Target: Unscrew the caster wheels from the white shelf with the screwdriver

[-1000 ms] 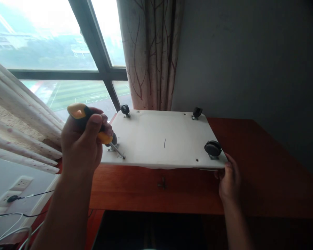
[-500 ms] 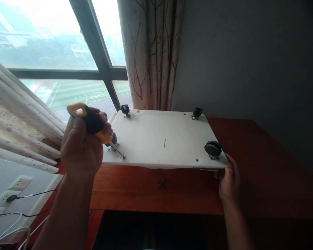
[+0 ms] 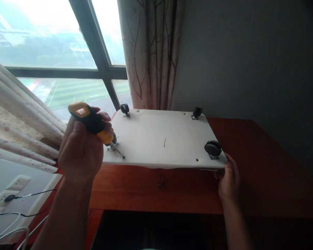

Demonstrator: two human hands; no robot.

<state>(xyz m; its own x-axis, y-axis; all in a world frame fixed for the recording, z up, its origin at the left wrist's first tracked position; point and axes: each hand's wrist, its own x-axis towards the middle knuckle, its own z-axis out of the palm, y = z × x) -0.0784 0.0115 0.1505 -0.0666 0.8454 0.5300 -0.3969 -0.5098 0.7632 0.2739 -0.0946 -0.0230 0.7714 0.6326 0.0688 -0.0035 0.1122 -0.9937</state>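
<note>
My left hand (image 3: 85, 146) is closed around the yellow-and-black handle of a screwdriver (image 3: 105, 136). Its shaft slants down to the right, and the tip meets a screw (image 3: 123, 157) at the near left of a white board (image 3: 151, 135). Four black caster wheels stand up from the corners: the near right caster (image 3: 213, 148), the far right caster (image 3: 197, 111), the far left caster (image 3: 124, 108), and the near left caster (image 3: 114, 139), partly behind the screwdriver. At the board's near right corner, my right hand (image 3: 228, 177) grips the edge, thumb on top.
The board lies on a reddish-brown wooden table (image 3: 250, 166). Small metal pieces (image 3: 162, 184) lie in front of it. A window (image 3: 75, 86) and curtains (image 3: 151, 52) are behind, and wall sockets with cables (image 3: 13, 198) are at lower left. A dark object (image 3: 151, 229) sits at the bottom.
The screwdriver handle has turned and shifted very slightly in my left hand. My right hand keeps its hold on the board's corner.
</note>
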